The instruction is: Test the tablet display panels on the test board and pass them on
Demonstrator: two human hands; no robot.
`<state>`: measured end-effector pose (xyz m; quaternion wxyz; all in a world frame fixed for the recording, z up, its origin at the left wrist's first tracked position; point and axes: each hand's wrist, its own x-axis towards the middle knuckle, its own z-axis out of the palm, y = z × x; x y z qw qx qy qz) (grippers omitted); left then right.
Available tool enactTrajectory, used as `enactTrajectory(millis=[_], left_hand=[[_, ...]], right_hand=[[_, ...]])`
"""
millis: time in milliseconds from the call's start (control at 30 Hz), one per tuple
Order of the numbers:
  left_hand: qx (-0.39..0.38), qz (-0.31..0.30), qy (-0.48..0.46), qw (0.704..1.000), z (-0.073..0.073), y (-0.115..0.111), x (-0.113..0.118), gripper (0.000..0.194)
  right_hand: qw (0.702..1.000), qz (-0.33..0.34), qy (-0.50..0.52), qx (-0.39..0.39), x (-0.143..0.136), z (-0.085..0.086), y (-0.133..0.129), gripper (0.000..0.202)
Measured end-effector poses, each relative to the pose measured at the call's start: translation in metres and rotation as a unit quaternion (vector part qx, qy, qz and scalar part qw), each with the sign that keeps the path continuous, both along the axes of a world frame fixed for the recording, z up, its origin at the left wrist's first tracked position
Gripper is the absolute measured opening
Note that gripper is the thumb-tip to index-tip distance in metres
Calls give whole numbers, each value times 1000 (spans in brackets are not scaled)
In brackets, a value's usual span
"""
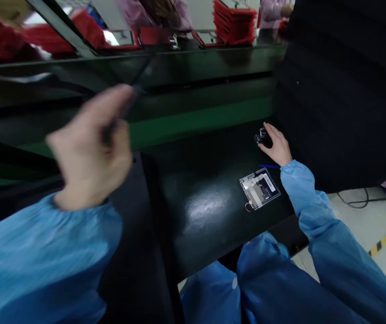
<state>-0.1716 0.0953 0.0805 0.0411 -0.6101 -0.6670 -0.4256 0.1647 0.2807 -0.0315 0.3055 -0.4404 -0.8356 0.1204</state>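
On the left, my left hand (93, 144) is raised and smeared by motion, its fingers closed round a slim dark pen-like tool (135, 87) whose tip points up and away. What kind of tool it is cannot be made out. My right hand (277, 146) rests at the far right of the dark table, thumb and fingers on either side of a small dark shiny object (262, 135) with white print. Nearer to me lies a flat electronic assembly (259, 189) with a white label, grey tape and a thin red wire. A blue stick (269, 166) lies between it and my right hand.
Beyond the table (206, 207) runs a raised dark ledge (193, 67) with a stack of red trays (233, 22). People in pink sleeves stand behind it. A black panel (344, 90) rises at the right. A dark cable (67, 85) passes behind my left hand.
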Motion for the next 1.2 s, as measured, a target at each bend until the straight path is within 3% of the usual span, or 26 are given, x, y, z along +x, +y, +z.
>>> enactTrajectory(millis=[100,167,300,433,567,633,700,767,800,867,933,967,1033,1133,1200], left_hand=[[-74,-43,195,977,-24,43,-11,57],[-126,-48,255,957,-47,77,-27,57],[-167,-43,282,944,-88,137,-64,57],[-213,-27,269,939,-112,170,-79,53],[-304,-2,237,923,-111,185,-74,58],[-357,-19,222,907,-95,189,-74,70],[-400,-45,203,892,-65,183,-80,78],[-400,-70,187,895,-26,157,-87,85],[-357,-109,167,912,-5,133,-89,85],[-304,-152,124,932,31,65,-86,77],[-322,-138,76,934,46,-24,-73,65],[-341,-120,53,931,43,-73,-64,59],[-361,-62,34,930,13,-169,-47,51],[-287,27,34,957,-65,-290,-26,57],[-267,53,6,962,-114,-342,-13,65]], right_hand=[[1000,22,-2,-5,-4,-18,24,69],[1000,25,17,3,-5,-27,31,60],[999,17,36,18,-3,-33,32,49],[999,20,49,10,-1,-30,32,52],[999,2,31,16,0,-30,31,54],[1000,-4,22,20,2,-31,32,52],[999,-19,24,20,3,-32,35,55],[999,-27,32,21,4,-33,39,57],[999,-27,34,24,5,-34,42,58],[999,-23,26,30,6,-35,47,57],[999,-26,13,38,7,-37,50,55],[999,-30,11,41,6,-37,50,53],[998,-33,21,44,4,-39,48,50],[998,-7,43,34,-2,-38,44,47],[999,-3,45,26,-3,-34,44,45]])
